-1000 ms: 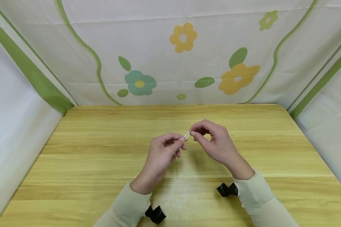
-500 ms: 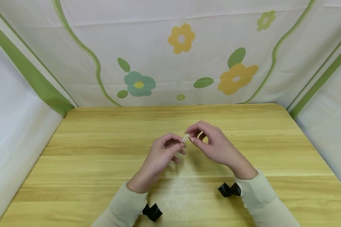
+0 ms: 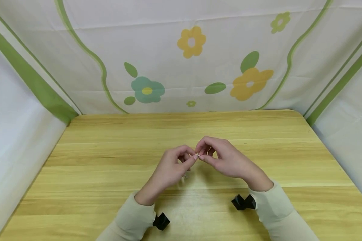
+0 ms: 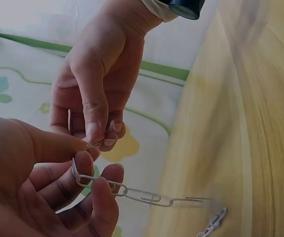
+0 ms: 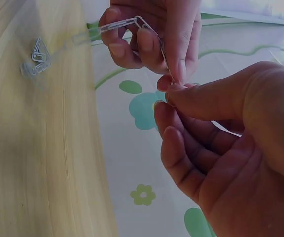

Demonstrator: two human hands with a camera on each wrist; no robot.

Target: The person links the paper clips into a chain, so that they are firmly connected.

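A chain of several white paper clips [image 4: 142, 196] hangs from my left hand [image 3: 173, 167], passing over its lower fingers. Thumb and forefinger of that hand pinch the chain's upper end. Facing it, my right hand [image 3: 229, 159] pinches a thin wire clip between thumb and forefinger, and the fingertips of both hands nearly meet. Only a sliver of the clip [image 4: 95, 143] shows between them, so whether it is linked to the chain I cannot tell. In the right wrist view the chain's lower links [image 5: 37, 57] hang blurred in a small bunch.
Below both hands spreads a wooden table [image 3: 108, 187]. A white cloth with printed flowers [image 3: 157, 43] stands behind it, with white cloth sides left and right. Black wrist cameras [image 3: 162, 221] stick out from both sleeves.
Both hands have come down a little and closer together. The paper clip that showed between them earlier is now mostly covered by the fingertips.
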